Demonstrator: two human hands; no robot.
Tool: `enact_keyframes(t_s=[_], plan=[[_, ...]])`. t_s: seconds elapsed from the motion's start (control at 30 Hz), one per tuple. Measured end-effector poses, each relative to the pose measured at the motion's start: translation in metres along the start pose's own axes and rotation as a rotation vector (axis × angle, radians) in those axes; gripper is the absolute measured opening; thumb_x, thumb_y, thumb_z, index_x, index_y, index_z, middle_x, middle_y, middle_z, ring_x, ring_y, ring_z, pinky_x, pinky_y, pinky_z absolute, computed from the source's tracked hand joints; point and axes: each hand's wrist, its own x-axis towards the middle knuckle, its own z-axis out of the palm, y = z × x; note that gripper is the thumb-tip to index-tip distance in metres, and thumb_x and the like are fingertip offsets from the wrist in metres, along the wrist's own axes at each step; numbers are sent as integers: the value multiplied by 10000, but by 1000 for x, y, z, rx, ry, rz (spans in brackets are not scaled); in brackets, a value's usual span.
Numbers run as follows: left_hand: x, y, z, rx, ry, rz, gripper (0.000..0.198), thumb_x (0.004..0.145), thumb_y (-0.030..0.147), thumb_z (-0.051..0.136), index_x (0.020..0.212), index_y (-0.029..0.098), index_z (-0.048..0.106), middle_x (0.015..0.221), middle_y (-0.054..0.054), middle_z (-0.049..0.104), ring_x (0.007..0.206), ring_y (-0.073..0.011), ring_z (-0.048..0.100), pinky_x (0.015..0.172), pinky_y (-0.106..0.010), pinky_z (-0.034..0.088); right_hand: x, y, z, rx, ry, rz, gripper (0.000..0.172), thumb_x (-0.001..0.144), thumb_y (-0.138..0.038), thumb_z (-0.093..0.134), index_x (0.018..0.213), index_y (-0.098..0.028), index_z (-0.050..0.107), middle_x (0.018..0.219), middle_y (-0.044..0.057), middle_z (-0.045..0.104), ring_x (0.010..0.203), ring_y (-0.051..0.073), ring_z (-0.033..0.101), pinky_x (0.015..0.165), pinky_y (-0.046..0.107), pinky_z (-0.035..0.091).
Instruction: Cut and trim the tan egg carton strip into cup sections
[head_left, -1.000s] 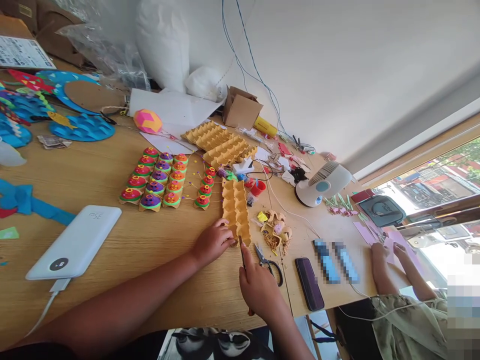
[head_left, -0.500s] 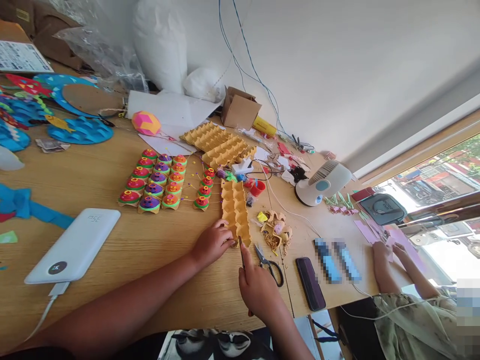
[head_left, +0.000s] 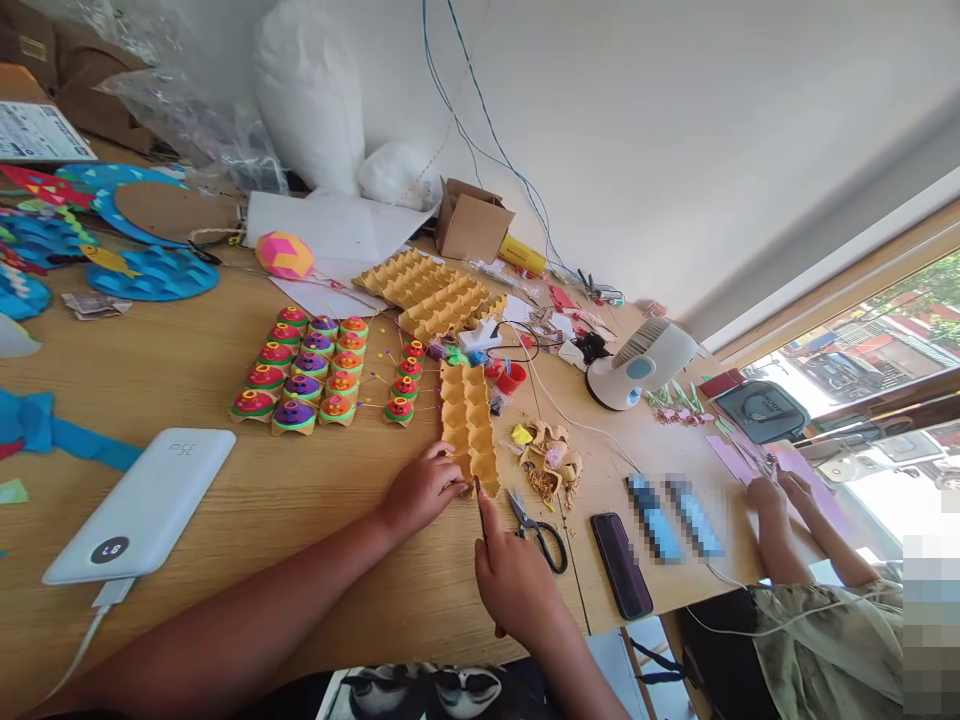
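In the head view, a strip of yellow-brown egg carton with two rows of cups lies on the wooden table before me. My left hand is closed on its near left edge, fingertips over the rim. My right hand grips a thin dark knife, the index finger stretched along its back. The knife's tip touches the carton's near end; most of the handle is hidden in my palm. Black-handled scissors lie just right of that hand. Beyond them sit carton scraps and crumbs.
Painted egg-cup figures stand in rows to the left. A white power bank lies nearer. Behind are more egg trays and a red cup. A white fan and a phone are rightward. Another person's hands work at far right.
The camera view has shifted slightly. My hands stay at the carton's near end with almost no movement. The other person's hands have moved a little over the pink paper.
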Motion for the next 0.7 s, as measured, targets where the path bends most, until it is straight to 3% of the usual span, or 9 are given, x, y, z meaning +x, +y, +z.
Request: enact_keyframes(t_s=[0.2, 0.43, 0.7], plan=[[0, 0, -2, -7, -8, 8, 210, 955, 295, 615, 763, 210, 629, 832, -40, 687, 1233, -282, 513, 961, -395, 482, 19, -6, 2, 7, 14, 33, 617, 1028, -302, 288, 1621, -183, 170, 1022, 128, 766, 895, 268, 742, 747, 335, 502], [0, -1, -2, -9, -12, -6, 166, 946, 281, 624, 793, 221, 648, 854, -38, 694, 1248, -275, 505, 974, -389, 480, 5, 4, 4, 19, 5, -34, 608, 1026, -283, 295, 1617, -190, 186, 980, 105, 774, 878, 262, 740, 755, 340, 504], [0, -1, -5, -6, -14, 23, 202, 958, 296, 605, 778, 213, 644, 840, -44, 688, 1226, -279, 510, 980, -403, 478, 19, 1, 2, 66, 25, -7, 616, 1025, -298, 306, 1620, -214, 173, 1038, 113, 769, 908, 262, 739, 758, 342, 507]])
